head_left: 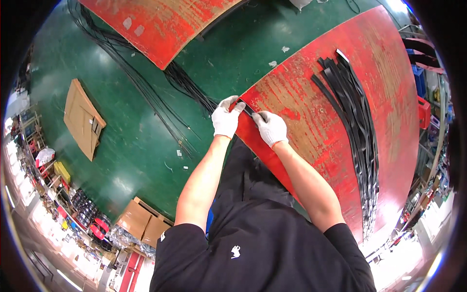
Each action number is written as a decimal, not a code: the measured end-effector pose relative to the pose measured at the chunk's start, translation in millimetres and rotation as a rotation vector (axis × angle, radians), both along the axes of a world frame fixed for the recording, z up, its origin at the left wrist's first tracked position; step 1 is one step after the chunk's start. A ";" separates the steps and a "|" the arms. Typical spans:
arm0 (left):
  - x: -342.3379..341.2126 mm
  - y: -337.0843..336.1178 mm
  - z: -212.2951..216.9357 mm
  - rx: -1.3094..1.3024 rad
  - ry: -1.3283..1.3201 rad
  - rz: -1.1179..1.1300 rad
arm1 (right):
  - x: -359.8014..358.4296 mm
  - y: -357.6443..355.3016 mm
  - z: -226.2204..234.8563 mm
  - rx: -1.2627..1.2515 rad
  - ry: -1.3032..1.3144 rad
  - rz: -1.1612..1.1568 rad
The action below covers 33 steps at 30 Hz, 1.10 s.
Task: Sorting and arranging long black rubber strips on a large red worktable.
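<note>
A green floor [131, 141] fills most of the view, curved by the lens, with a long bundle of thin black cables [146, 92] trailing across it from the upper left toward the middle. Over the right side stretches a large worn red surface [311, 131], its paint scraped through to bare wood in many places. A second red board [160, 24] lies at the top. On the right part of the red surface rests a long heap of black strips [357, 126], laid roughly side by side and running from the far end down toward the near edge. On the floor to the left lies a flattened brown cardboard box [82, 119], and another cardboard box [143, 221] sits near the lower middle.

The person, in a black shirt, reaches both bare forearms up to the near corner of the red surface. The left hand [225, 119] and the right hand [270, 127] both wear white work gloves. Between them, at the corner of the surface, is a short black strip [247, 109]. The left grip is closed on one end of it, the fingers pinched together over the piece; the right grip is closed on the other end, thumb and fingers pressed on it. The two hands sit close together, just apart.
</note>
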<state>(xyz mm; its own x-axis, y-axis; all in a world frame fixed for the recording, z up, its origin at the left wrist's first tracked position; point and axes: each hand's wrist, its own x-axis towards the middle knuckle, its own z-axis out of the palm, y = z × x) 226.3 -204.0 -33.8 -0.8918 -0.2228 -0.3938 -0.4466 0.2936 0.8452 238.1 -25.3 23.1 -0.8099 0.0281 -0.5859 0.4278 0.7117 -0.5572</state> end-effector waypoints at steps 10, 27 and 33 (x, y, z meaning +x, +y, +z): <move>-2.0 4.8 0.2 0.014 0.001 0.053 | -5.4 -5.1 0.3 0.000 0.017 0.018; -16.5 18.2 39.0 0.044 -0.069 -0.089 | 253.4 215.8 116.8 0.584 0.350 -0.651; -25.5 7.2 6.7 -0.248 0.110 -0.364 | 388.8 192.5 117.1 0.687 0.563 -1.097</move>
<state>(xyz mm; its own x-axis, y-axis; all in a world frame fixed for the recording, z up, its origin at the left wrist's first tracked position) 200.8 -196.8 -27.2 -0.9629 0.0376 -0.2670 -0.1883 0.6148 0.7659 626.8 167.1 140.2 -0.3075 0.9319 0.1924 0.7733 0.3626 -0.5201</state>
